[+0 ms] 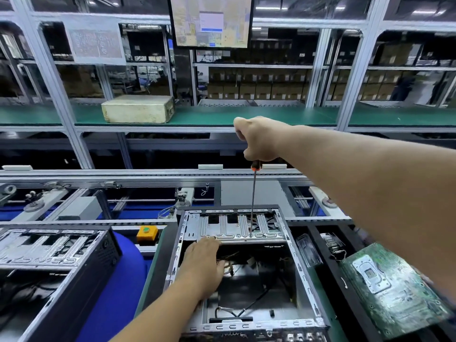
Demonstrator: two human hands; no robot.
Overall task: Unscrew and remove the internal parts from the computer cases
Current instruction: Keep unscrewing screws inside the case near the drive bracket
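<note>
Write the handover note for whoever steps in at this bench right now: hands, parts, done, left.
Right hand grips the long screwdriver upright, its tip on a screw in the metal drive bracket at the far end of the open computer case.
Left hand rests flat inside the case, fingertips by the bracket's near edge.
Done: a green motherboard lies outside the case, on the right.
Left: the bracket is still in place, loose cables remain inside, and a second case on the left still has its bracket.
</note>
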